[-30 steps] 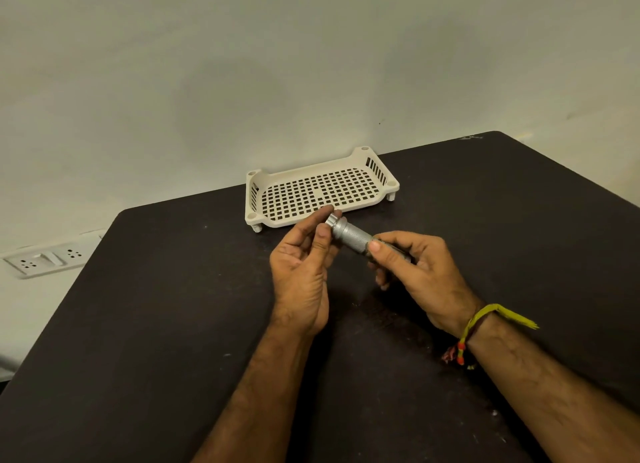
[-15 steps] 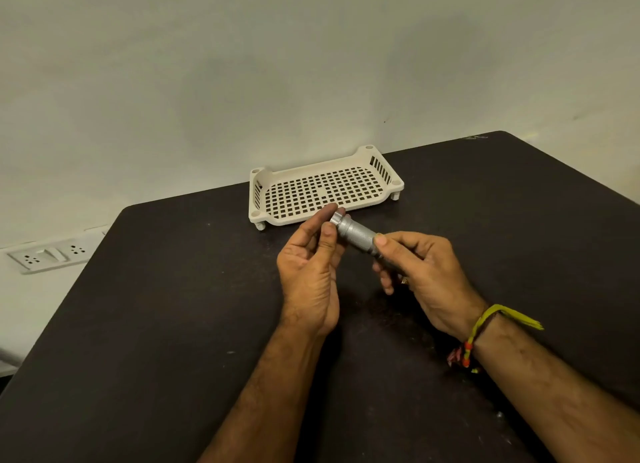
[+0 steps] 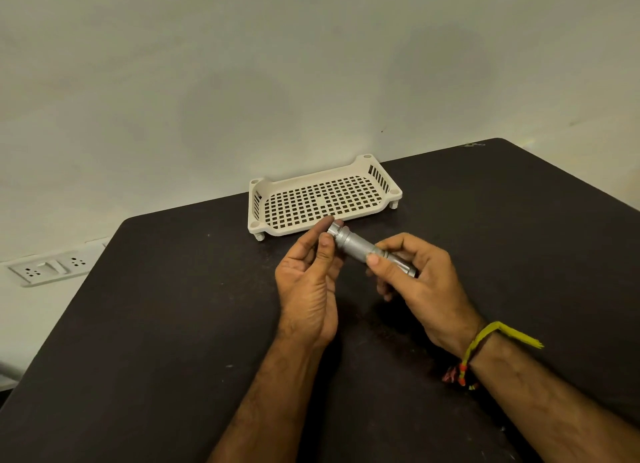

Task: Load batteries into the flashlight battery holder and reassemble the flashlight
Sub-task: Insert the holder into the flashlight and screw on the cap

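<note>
Torch [image 3: 360, 248] — right hand [image 3: 419, 282] clamped on barrel, left hand [image 3: 311, 282] pinching end cap at 11 o'clock. Grip unchanged since earlier; cap likely seating — reassembly near done. Tray [image 3: 360, 163] empty.

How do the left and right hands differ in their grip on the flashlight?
The left hand pinches only the flashlight's far end cap with thumb and fingertips; the right hand wraps the near end of the barrel. The left palm shows; the right shows its back. Both hold it above the table.
</note>
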